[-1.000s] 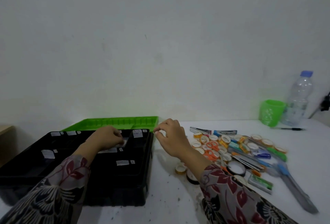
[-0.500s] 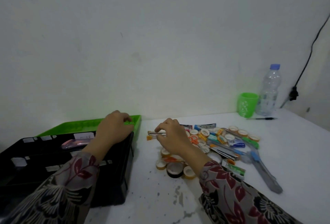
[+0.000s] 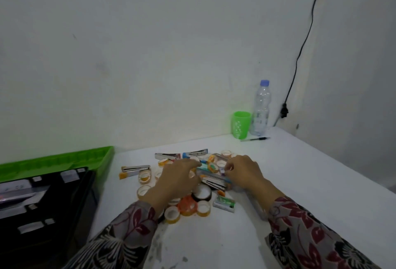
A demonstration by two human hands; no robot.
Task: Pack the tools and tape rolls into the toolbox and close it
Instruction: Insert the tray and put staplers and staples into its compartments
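The black toolbox [image 3: 70, 200] stands open at the left, its green lid [image 3: 57, 160] lying behind it and a silvery tool [image 3: 19, 193] inside. A pile of tools and tape rolls lies mid-table: staplers [image 3: 135, 169], small tape rolls [image 3: 144, 177], a black tape roll [image 3: 201, 192], orange scissors [image 3: 187, 204] and a green-white box [image 3: 224, 202]. Both hands hover over the pile. My right hand [image 3: 244, 172] pinches the right end of a teal and clear packet [image 3: 209, 169]. My left hand [image 3: 177, 178] has curled fingers at the packet's left end; its grip is hidden.
A green cup [image 3: 241, 125], a plastic water bottle [image 3: 260, 110] and a pen [image 3: 255, 139] stand at the back right by the wall. A black cable with a plug [image 3: 285, 111] hangs down the corner. The table's right edge [image 3: 342, 166] runs diagonally.
My left hand left the toolbox rim and came right onto the pile. My right hand let go of the stapler and shifted right to the packet. The view swung right.
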